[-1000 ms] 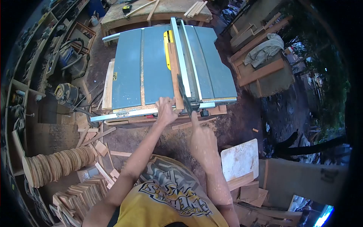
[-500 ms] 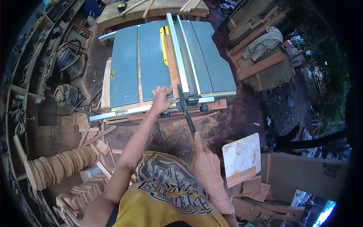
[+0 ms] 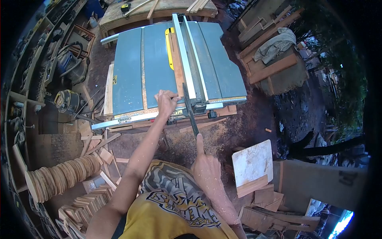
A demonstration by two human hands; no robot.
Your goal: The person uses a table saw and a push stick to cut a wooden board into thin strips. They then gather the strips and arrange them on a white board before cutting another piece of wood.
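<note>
A reddish-brown wooden strip [image 3: 176, 65] lies lengthwise on the table saw [image 3: 129, 67], along the left side of the metal rip fence [image 3: 184, 55]. Beside its near end, my left hand [image 3: 167, 102] is closed, with thumb and fingertips against the strip. My right hand [image 3: 207, 169] grips a long dark push stick [image 3: 190, 113], index finger stretched along it. The stick's far tip rests at the strip's near end, close to the fence. A yellow throat plate [image 3: 168, 49] shows left of the strip; the blade is hard to make out.
A wooden workbench [image 3: 153, 12] stands behind the saw. Vacuum cleaners [image 3: 68, 99] and shelves are at left. Stacked round wooden discs [image 3: 65, 177] and offcuts lie lower left. A white board [image 3: 253, 163] leans at right. Sawdust covers the floor.
My right hand has shifted left, and the push stick's tip has moved slightly forward along the fence. The strip seems a little farther forward. My left hand stays near the strip's end.
</note>
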